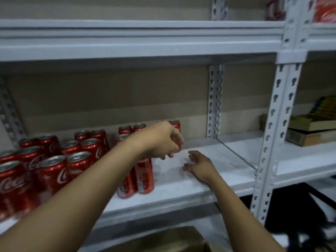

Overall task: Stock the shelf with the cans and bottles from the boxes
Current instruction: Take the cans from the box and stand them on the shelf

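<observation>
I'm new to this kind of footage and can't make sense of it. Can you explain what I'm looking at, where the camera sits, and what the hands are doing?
There is no machine here. The single picture comes from a wide-angle camera worn on a person's head, looking forward and down, so the two bare arms reaching in are that person's own.

They face a white metal shelf. Red cola cans stand upright in rows on its left part; the right part is bare. The left hand has its fingers curled around a red can at the edge of the rows, apparently setting it down, though blur hides the details. The right hand hovers over or rests on the bare shelf, fingers spread, holding nothing.

Part of a cardboard box shows at the bottom.
</observation>
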